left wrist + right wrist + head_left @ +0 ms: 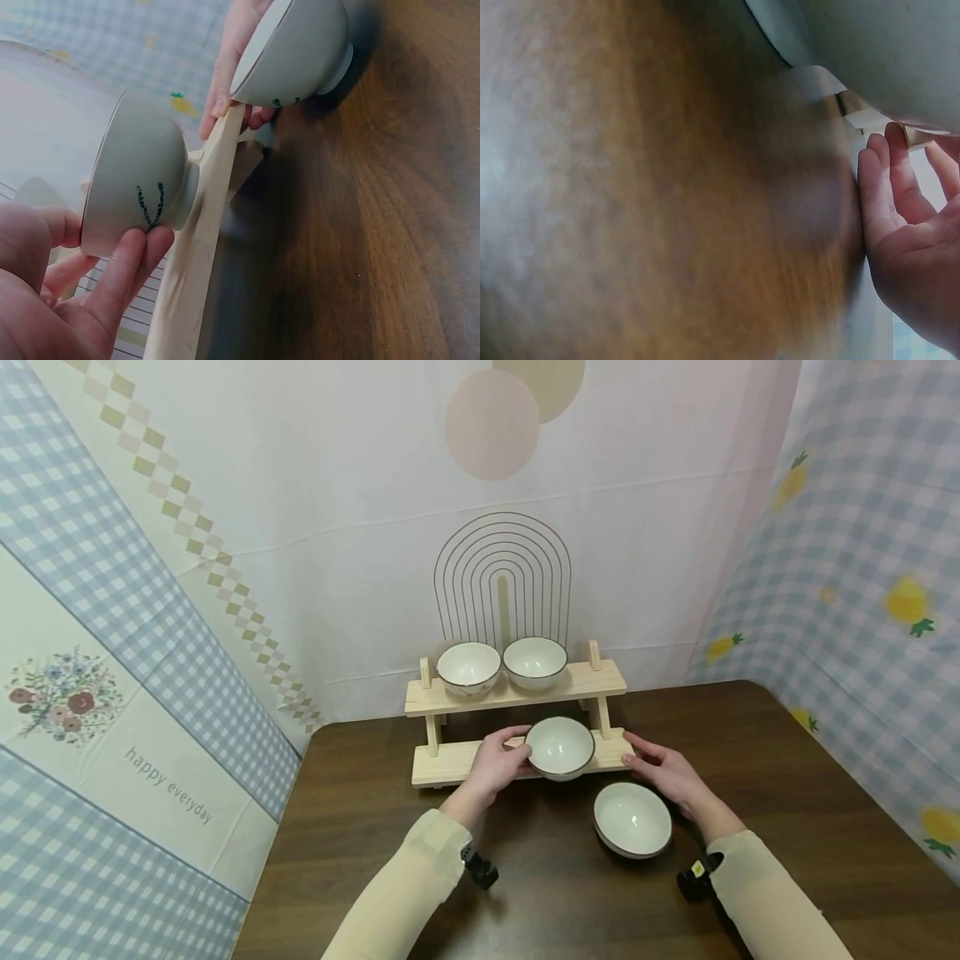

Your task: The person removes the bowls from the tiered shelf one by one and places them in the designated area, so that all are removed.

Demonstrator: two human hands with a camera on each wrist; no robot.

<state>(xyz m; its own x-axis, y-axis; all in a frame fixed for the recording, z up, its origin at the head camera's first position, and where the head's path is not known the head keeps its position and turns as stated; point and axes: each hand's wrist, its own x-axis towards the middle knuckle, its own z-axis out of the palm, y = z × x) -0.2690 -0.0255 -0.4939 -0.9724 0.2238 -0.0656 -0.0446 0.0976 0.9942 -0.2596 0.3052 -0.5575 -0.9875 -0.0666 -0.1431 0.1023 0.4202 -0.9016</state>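
Observation:
My left hand (498, 763) pinches the left side of a white bowl (560, 748) with a dark rim, thumb near the rim and fingers lower down. The bowl's foot is at the lower board of a two-tier wooden rack (450, 763); a green mark shows on its outside in the left wrist view. At the right end of that board, my right hand (670, 774) grips the wood between thumb and fingers. Another white bowl (632, 820) stands upright on the table, just left of the right wrist.
Two more white bowls, a left one (468, 668) and a right one (536, 662), sit side by side on the rack's upper board. Behind the brown table (360, 860) hangs a pale patterned cloth (360, 568). Black wrist cameras are strapped to both wrists.

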